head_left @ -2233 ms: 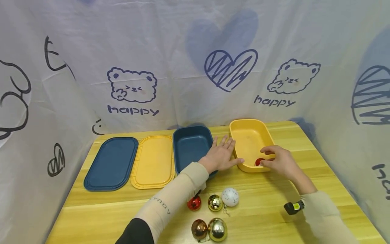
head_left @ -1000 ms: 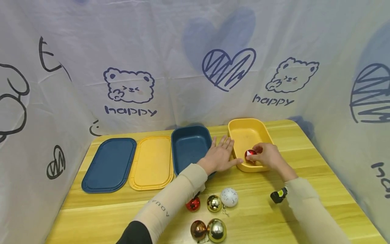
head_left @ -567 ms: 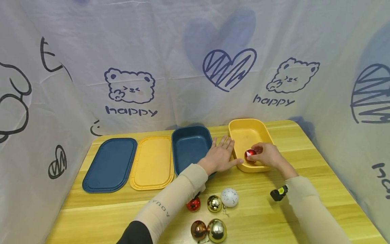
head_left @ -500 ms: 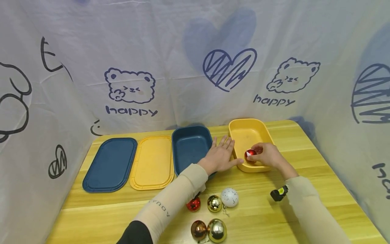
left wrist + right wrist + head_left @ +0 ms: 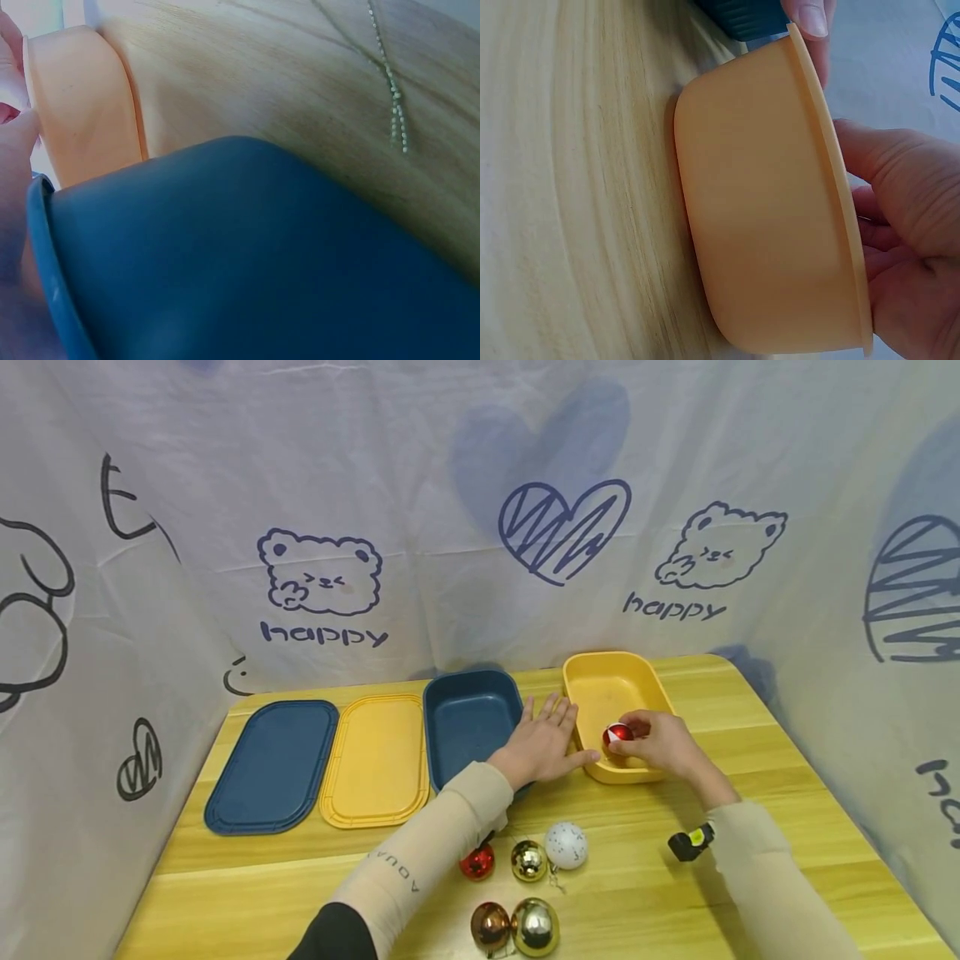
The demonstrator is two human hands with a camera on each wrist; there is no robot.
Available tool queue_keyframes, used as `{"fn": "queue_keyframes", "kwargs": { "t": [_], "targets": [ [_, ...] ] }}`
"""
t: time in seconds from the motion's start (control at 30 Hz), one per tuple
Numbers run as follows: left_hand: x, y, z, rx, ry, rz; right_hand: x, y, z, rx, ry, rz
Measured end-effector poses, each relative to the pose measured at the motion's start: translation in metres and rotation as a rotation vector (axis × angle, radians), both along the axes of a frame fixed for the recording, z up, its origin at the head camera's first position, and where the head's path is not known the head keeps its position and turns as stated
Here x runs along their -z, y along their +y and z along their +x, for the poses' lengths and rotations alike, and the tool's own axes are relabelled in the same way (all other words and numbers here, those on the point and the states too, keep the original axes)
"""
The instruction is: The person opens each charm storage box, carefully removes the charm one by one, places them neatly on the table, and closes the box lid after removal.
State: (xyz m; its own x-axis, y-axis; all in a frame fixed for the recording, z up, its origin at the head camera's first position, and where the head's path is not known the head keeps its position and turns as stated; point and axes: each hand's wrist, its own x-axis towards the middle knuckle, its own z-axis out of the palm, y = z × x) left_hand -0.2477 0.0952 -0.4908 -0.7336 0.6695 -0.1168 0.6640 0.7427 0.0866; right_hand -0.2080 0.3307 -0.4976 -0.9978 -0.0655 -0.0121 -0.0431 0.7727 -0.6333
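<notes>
My left hand (image 5: 540, 743) lies with straight fingers across the gap between the dark blue box (image 5: 472, 722) and the yellow box (image 5: 606, 693). Its thumb reaches the yellow rim. Inside the yellow box, near its front end, my right hand (image 5: 665, 745) pinches a red-and-white Christmas ball (image 5: 616, 737) between thumb and fingers. Whether the ball touches the box floor I cannot tell. From the right wrist, the yellow box wall (image 5: 765, 202) hides the ball and most of the fingertips. The left wrist view is mostly filled by the blue box's outer wall (image 5: 240, 240).
In front of the boxes lie a red ball (image 5: 477, 862), a small gold ball (image 5: 528, 861), a speckled white ball (image 5: 566, 846), a brown ball (image 5: 491, 926) and a large gold ball (image 5: 535, 927). A blue lid (image 5: 272, 768) and a yellow lid (image 5: 377, 760) lie flat at left.
Since the earliest frame my right hand has moved left within the yellow box, bringing the red-and-white ball along. Over the last half second the ball has barely shifted. My left hand stays in place.
</notes>
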Motion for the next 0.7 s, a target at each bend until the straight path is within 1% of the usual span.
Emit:
{"fn": "queue_keyframes", "kwargs": {
  "t": [0.37, 0.57, 0.7],
  "targets": [
    [0.0, 0.0, 0.001, -0.002, -0.017, 0.013, -0.007, 0.004, 0.014, 0.026, 0.019, -0.016],
    [0.002, -0.001, 0.0, -0.002, -0.008, 0.011, -0.012, 0.005, 0.023, 0.032, 0.033, -0.043],
    [0.002, 0.0, 0.0, 0.0, -0.003, 0.008, -0.017, 0.005, 0.03, 0.032, 0.054, -0.038]
  ]
}}
